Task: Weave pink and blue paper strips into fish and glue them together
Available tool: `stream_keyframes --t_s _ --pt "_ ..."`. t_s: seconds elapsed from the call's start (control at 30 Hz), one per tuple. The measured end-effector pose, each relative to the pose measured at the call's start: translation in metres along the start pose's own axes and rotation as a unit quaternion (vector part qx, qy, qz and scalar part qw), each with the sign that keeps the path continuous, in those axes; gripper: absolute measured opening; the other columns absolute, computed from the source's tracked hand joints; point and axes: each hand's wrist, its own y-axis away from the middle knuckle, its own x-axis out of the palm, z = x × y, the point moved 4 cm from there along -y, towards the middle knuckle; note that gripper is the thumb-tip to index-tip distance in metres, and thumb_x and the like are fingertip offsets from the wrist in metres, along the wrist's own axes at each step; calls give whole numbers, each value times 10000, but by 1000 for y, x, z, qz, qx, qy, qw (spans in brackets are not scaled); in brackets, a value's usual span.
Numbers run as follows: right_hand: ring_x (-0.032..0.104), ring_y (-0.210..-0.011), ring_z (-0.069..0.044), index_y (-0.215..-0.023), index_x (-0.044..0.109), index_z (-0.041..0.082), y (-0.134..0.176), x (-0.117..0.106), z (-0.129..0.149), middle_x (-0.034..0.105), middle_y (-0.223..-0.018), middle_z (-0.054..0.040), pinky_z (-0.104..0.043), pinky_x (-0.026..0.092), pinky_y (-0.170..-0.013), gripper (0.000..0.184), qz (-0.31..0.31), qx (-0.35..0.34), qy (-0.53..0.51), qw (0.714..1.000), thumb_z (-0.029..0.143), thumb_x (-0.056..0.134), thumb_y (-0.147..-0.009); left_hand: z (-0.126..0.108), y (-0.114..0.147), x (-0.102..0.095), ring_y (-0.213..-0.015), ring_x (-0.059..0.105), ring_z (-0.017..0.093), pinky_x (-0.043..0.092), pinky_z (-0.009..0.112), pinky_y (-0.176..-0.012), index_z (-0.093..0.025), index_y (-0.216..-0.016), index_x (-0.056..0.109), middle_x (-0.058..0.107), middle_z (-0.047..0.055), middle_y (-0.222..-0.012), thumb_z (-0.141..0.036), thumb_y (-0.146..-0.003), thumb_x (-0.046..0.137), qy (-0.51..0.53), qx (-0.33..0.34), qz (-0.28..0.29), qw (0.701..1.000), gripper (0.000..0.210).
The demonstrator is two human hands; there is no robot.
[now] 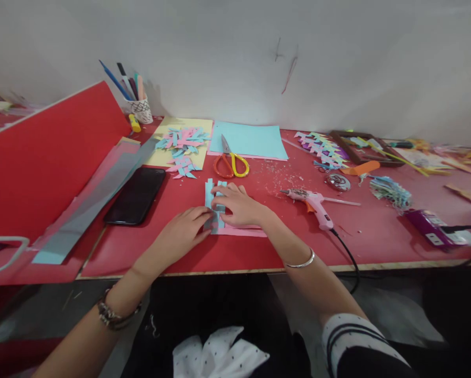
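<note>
Light blue paper strips [209,195] lie near the table's front edge, together with pink paper strips [245,231]. At the lower left of the blue strips, my left hand [182,233] has its fingertips and thumb closed on a strip's edge. My right hand [241,206] reaches over from the right, with bent fingers and thumb on the blue strips; it covers part of them. Beyond my hands lie scissors [232,161] with one red and one yellow handle. Folded blue and pink paper pieces [184,139] are heaped on a pale yellow sheet [157,158].
A black phone [136,196] and long paper strips [102,205] lie left. Light blue sheets [247,137] lie at the back. Right are a pink glue gun [312,202] with a cord, a zigzag paper chain [322,148] and a purple power socket [432,229]. A pen cup [141,109] stands back left.
</note>
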Motion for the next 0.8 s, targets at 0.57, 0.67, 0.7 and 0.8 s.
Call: stream_keyframes --t_s 0.57,0.67,0.7,0.8 --pt "435 -911 -193 -832 616 178 -5 -13 -1 539 -996 -69 -324 203 -692 142 8 -1 64 998 214 481 -806 5 5 3 -1057 533 229 410 398 -928 -159 -1102 584 606 111 -1139 -333 -822 376 36 -14 -45 998 390" --pt "443 -912 -193 -837 621 175 -6 -22 2 543 -998 -76 -328 202 -707 138 7 -10 95 995 191 486 -817 3 5 4 -1094 508 230 390 420 -943 -194 -1104 580 590 85 -1179 -315 -831 349 26 -1 -38 999 377" --pt "444 -916 -196 -842 621 174 -7 -23 3 546 -995 -79 -327 203 -707 132 9 -15 105 994 184 492 -817 3 5 4 -1103 501 233 386 425 -945 -195 -1111 572 587 86 -1184 -312 -831 347 24 -1 -36 999 378" --pt "454 -922 -198 -854 622 172 -12 -21 5 554 -980 -82 -319 213 -708 123 18 -31 118 992 180 505 -818 2 6 4 -1089 511 246 400 427 -924 -162 -1165 513 590 118 -1162 -324 -814 377 29 -25 -42 998 409"
